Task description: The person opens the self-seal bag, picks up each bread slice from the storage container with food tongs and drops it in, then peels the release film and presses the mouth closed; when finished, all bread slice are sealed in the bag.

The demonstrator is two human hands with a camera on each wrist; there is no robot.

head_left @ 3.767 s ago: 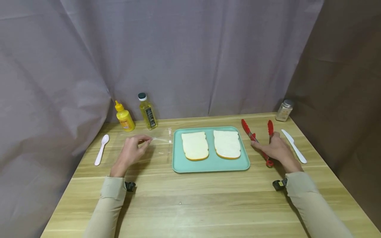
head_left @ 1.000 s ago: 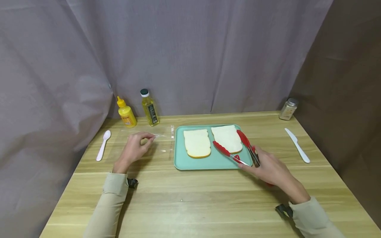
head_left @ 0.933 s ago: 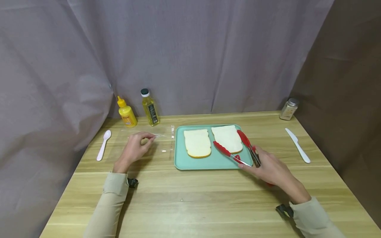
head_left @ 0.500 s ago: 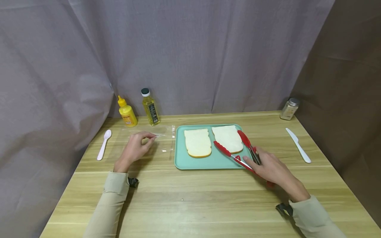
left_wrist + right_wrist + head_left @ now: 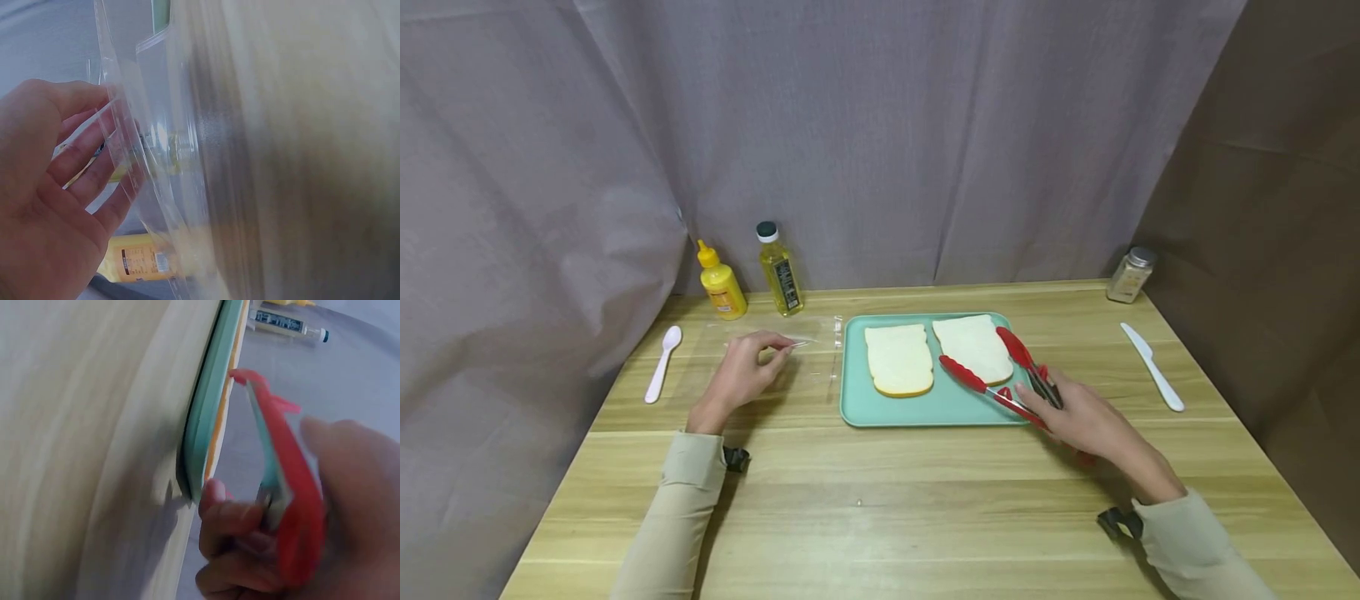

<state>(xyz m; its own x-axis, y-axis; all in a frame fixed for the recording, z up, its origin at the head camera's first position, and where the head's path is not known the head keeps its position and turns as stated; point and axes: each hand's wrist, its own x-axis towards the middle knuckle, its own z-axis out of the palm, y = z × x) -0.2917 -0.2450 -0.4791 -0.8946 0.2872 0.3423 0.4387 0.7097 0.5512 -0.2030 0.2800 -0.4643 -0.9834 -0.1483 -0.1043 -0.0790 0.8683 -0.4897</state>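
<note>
From where I stand, the person's left hand [image 5: 741, 373] pinches an edge of clear plastic film [image 5: 814, 358] between thumb and forefinger, lifting it a little, while the right hand [image 5: 1078, 417] grips red-tipped tongs [image 5: 962, 372]. The tongs are spread, their tips on either side of the right bread slice [image 5: 977, 350]; I can't tell whether they touch it. That slice sits slightly turned on a mint-green tray [image 5: 880, 414], beside but apart from the left bread slice [image 5: 899, 360]. Past the film are a white spoon [image 5: 662, 365], a yellow squeeze bottle [image 5: 724, 289] and an oil bottle [image 5: 782, 279]. On the far right of the wooden table [image 5: 865, 533], a white knife [image 5: 1152, 367] lies near a metal-lidded jar [image 5: 1129, 277]. Grey cloth [image 5: 850, 150] hangs behind.
</note>
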